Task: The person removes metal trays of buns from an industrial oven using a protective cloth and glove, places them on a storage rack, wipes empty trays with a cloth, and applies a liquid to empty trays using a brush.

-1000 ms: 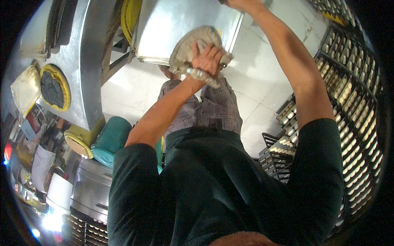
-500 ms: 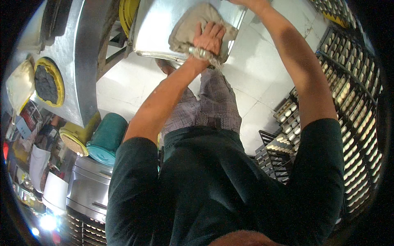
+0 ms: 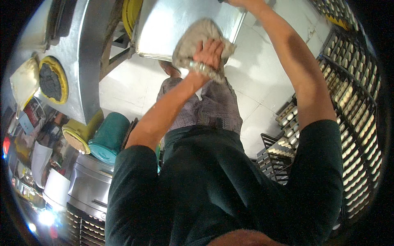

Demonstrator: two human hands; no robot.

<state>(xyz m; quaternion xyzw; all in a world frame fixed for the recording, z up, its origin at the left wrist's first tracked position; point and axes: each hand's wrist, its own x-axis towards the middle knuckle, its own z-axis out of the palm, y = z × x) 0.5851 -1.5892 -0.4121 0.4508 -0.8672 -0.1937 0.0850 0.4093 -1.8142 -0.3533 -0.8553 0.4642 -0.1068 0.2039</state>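
Note:
My left hand (image 3: 210, 53) presses down on a bunched grey-beige cloth (image 3: 193, 39), its fingers curled over the fabric. The cloth hangs over the near edge of a shiny metal sheet with a raised rim (image 3: 158, 30), just above my legs. My right hand (image 3: 242, 2) reaches to the far side of the sheet and is cut by the top edge of the picture. A small dark bit shows beside it, and its fingers are hidden.
Racks of trays with pale dough pieces (image 3: 349, 123) stand on my right. To the left are a steel counter (image 3: 92, 61), a yellow-rimmed round container (image 3: 63, 80), a teal bin (image 3: 108, 137) and a yellow bucket (image 3: 78, 129). Pale floor tiles (image 3: 262, 82) lie below.
My left hand has drawn the cloth toward me, to the near edge of the metal sheet. The right arm has hardly moved.

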